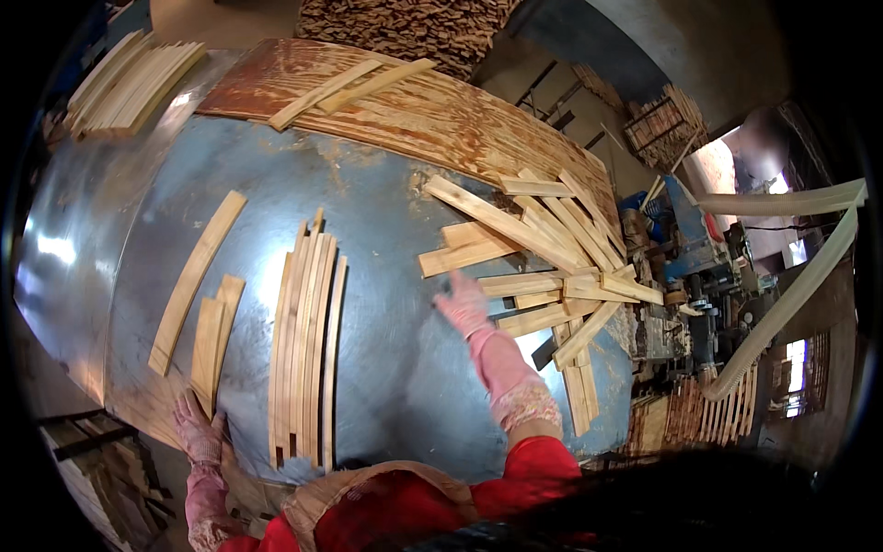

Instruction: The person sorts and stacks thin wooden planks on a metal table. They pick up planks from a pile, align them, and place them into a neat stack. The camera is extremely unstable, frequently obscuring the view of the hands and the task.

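Note:
My left hand (197, 431), in a pink glove, lies at the near end of two short wooden slats (210, 345) on the metal table. Its fingers are stretched out, with the thumb apart, and it touches or nearly touches the slat ends. Farther right, my right hand (463, 305), also gloved and slightly blurred, reaches over the table with its fingers apart and nothing in them. It is beside a loose heap of wooden slats (552, 235), just below a short wide slat (469, 256). Between my hands stands a row of long narrow slats (303, 350), side by side.
One long slat (198, 281) lies left of the row. A worn plywood board (432, 115) covers the far table edge, bearing two slats (326, 92). Stacked slats (138, 87) sit far left. A machine (694, 276) with pale hoses (791, 304) adjoins the right side.

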A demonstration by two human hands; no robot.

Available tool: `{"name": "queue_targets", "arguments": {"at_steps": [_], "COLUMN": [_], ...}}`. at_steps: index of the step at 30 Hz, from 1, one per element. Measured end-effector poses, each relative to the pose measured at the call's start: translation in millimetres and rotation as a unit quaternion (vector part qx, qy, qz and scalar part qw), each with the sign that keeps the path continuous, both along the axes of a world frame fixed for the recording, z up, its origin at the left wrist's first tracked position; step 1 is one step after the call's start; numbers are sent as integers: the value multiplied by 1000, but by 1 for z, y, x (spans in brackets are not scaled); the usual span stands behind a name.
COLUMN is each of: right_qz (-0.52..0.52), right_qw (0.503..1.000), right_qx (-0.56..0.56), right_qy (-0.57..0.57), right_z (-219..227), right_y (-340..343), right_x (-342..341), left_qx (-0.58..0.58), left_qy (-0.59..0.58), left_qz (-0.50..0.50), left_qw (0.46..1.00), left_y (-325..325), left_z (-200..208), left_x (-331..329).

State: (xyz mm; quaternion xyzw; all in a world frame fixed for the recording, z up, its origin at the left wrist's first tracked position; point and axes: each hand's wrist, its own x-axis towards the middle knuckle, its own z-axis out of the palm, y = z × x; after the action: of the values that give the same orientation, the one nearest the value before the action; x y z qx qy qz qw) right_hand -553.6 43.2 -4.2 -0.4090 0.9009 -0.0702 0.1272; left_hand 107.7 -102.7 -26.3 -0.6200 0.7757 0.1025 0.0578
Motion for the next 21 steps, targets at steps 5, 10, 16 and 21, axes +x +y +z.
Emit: {"name": "queue_targets", "arguments": {"at_steps": [5, 10, 16, 21], "right_qz": [-67, -72, 17, 377], "right_qw": [946, 971, 961, 854], "right_qx": [52, 155, 68, 135], "right_qy": [312, 165, -267, -331], "right_z": [-28, 13, 38, -11], "right_y": [9, -21, -16, -26], "right_x": [-196, -233, -36, 120], "left_qx": [-81, -19, 25, 87], "left_qy": [74, 65, 100, -26], "left_qz": [-125, -187, -192, -212], "left_qw": [986, 980, 976, 973], "left_y": [-15, -5, 22, 56], "left_z": [-8, 25, 26, 36], "left_x": [-91, -248, -307, -333]}}
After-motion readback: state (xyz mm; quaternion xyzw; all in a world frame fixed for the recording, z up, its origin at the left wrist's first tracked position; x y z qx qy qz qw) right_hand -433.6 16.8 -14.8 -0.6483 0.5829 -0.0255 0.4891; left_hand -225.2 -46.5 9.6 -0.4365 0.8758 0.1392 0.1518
